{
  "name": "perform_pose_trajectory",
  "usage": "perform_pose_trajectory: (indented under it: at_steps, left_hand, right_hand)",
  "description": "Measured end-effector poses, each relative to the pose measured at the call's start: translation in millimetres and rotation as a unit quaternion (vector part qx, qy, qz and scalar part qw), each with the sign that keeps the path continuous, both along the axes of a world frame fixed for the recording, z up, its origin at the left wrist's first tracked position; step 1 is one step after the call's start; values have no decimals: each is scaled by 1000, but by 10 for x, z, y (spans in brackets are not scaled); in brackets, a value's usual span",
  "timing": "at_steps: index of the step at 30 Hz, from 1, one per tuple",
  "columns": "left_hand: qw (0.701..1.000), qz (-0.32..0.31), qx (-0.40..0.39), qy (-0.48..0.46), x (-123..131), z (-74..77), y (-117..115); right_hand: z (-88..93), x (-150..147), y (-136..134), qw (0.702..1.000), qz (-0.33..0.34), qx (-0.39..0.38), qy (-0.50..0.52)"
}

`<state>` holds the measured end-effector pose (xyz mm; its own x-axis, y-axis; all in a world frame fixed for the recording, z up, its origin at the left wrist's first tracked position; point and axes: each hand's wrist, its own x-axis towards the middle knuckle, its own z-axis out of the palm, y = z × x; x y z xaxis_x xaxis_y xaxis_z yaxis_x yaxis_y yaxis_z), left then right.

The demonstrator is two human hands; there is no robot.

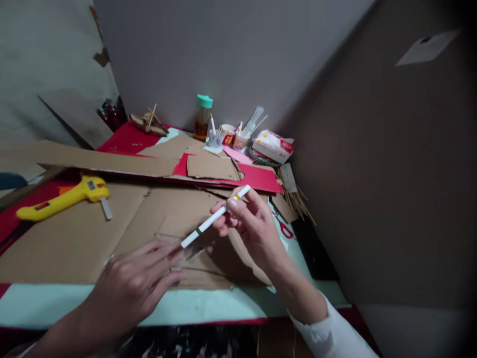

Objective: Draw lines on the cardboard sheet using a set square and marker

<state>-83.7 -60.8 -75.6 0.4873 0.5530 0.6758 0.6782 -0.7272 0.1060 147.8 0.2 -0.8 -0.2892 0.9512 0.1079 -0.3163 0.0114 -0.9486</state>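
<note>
Stick held up in the right hand above the cardboard.
Left to right: the left hand (pixel 136 278), blurred, is spread and grasps nothing visible over the cardboard (pixel 74 243); its fingertips lie beside the lower end of the white stick (pixel 208 223), contact uncertain. The right hand (pixel 261 228) pinches the stick near its upper end, tilted. The step in hand appears to be handling the stick; any further move would call for a light pinch and a steady angle. Containers, at the rear: the bottle (pixel 202 122), lidded, contains amber liquid (pixel 201 131); the left cup (pixel 215 140) holds a pale rod (pixel 212 123); the middle cup (pixel 228 140) has unclear contents; the right cup (pixel 241 142) holds clear strips (pixel 255 119).
</note>
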Motion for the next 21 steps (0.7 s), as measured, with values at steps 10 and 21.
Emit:
perform_pose_trajectory:
  at_steps: [10, 21]
  left_hand:
    - [999, 10, -31, -6, 24, -12, -49]
    - [998, 19, -30, 46, -4, -34, -80]
  right_hand:
    - [-416, -204, -733, 995, -99, -19, 15]
    - [-524, -244, -709, 988, -142, -42, 45]
